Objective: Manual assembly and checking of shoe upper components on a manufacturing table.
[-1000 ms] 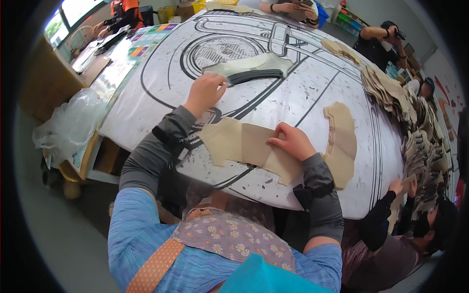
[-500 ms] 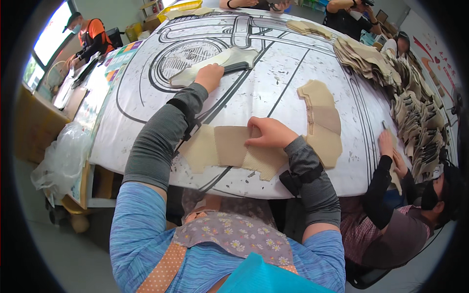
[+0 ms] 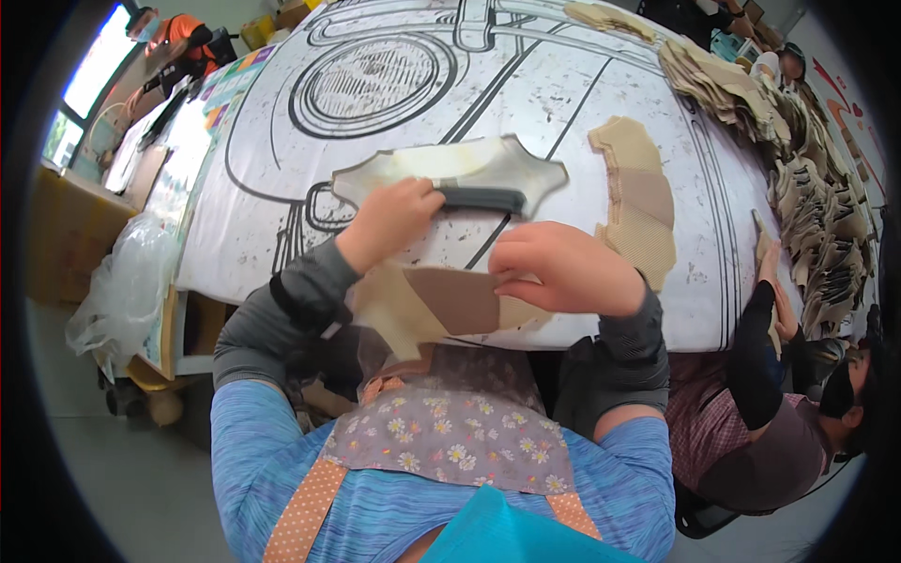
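Observation:
My left hand [image 3: 392, 220] is closed on the black handle [image 3: 481, 199] of a clear, flat template [image 3: 450, 159] with pointed corners, in the middle of the table. Below it, at the table's near edge, lies a beige fabric piece [image 3: 458, 298] with a darker brown middle panel. Its left end hangs past the edge and is slightly blurred. My right hand [image 3: 568, 267] pinches the upper edge of this piece between thumb and fingers. Farther right, a similar stitched fabric piece [image 3: 643, 192] lies flat, touched by neither hand.
The white tablecloth [image 3: 244, 235] bears black line drawings. Tall stacks of beige fabric pieces [image 3: 812, 249] stand along the right side, beside a co-worker [image 3: 741, 422] handling a piece. A clear plastic bag [image 3: 127, 281] hangs at the left. Another person [image 3: 178, 42] is at the far left.
The template has come nearer and to the right in my left hand. The fabric piece under my right hand has shifted toward the near edge. The whole view has tilted.

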Available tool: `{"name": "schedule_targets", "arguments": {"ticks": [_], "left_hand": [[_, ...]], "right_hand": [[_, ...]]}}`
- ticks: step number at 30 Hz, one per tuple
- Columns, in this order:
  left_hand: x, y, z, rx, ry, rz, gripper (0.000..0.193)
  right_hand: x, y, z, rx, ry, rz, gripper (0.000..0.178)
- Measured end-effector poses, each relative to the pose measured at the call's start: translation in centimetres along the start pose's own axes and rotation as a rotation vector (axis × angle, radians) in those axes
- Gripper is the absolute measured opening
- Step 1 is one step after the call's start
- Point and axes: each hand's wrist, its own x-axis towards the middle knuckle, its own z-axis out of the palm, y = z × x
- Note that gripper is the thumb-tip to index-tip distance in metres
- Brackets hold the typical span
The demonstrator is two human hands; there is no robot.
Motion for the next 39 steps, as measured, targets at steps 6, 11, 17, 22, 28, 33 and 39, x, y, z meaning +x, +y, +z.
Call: {"name": "schedule_targets", "arguments": {"ticks": [6, 11, 17, 22, 28, 33, 39], "left_hand": [[-5.7, 7.1, -4.7, -0.214, -0.067, 0.079, 0.022], [-7.0, 6.3, -9.7, -1.398, -0.284, -0.532, 0.036], [-4.2, 4.7, -14.4, -1.244, -0.229, -0.288, 0.038], [-1.9, 2.5, -12.8, -0.928, 0.026, -0.415, 0.022], [2.1, 1.1, -12.3, -0.726, 0.233, -0.329, 0.038], [3.6, 0.0, -12.1, -0.423, 0.156, -0.15, 0.059], [1.5, 1.1, -12.2, -0.181, -0.239, -0.197, 0.054]], "right_hand": [[-1.4, -4.0, 0.0, -0.047, -0.07, 0.086, 0.01], [-1.4, -6.1, -0.1, -0.102, 0.164, 0.165, 0.015], [0.0, -6.1, -0.6, -0.097, 0.469, 0.161, 0.02], [0.9, -3.3, -1.2, -0.023, 0.631, 0.341, 0.021], [1.8, 2.2, -2.0, 0.096, 0.663, 0.365, 0.012], [3.0, 3.2, -0.6, 0.349, 0.967, 0.266, 0.016], [2.8, 3.8, -0.3, -0.458, 0.31, 0.253, 0.028]]}}
